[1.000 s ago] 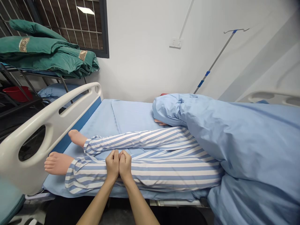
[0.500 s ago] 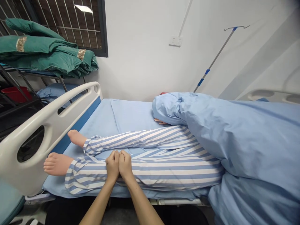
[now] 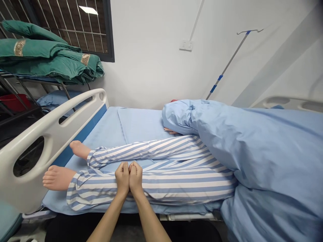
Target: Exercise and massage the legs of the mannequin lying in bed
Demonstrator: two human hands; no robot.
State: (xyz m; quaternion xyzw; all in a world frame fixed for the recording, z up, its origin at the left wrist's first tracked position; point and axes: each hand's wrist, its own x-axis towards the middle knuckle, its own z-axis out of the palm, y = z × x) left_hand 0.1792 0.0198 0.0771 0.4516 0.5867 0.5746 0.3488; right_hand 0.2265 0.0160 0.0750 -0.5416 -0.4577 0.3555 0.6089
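A manikin lies on a hospital bed (image 3: 141,122) in blue-and-white striped trousers (image 3: 176,174), its bare feet (image 3: 57,177) toward the footboard. A light blue quilt (image 3: 252,144) covers its upper body. My left hand (image 3: 122,177) and my right hand (image 3: 135,177) rest side by side on the near lower leg, knuckles touching. Both have their fingers curled down onto the striped cloth. Whether they pinch the fabric or only press on it is hidden.
A white footboard (image 3: 50,134) stands at the left end of the bed. Folded green blankets (image 3: 47,57) lie on a metal rack at the far left. An IV pole (image 3: 224,67) leans by the white wall. Another bed rail (image 3: 290,102) shows at the right.
My hands stay in the same place on the leg. The view has shifted slightly to the right.
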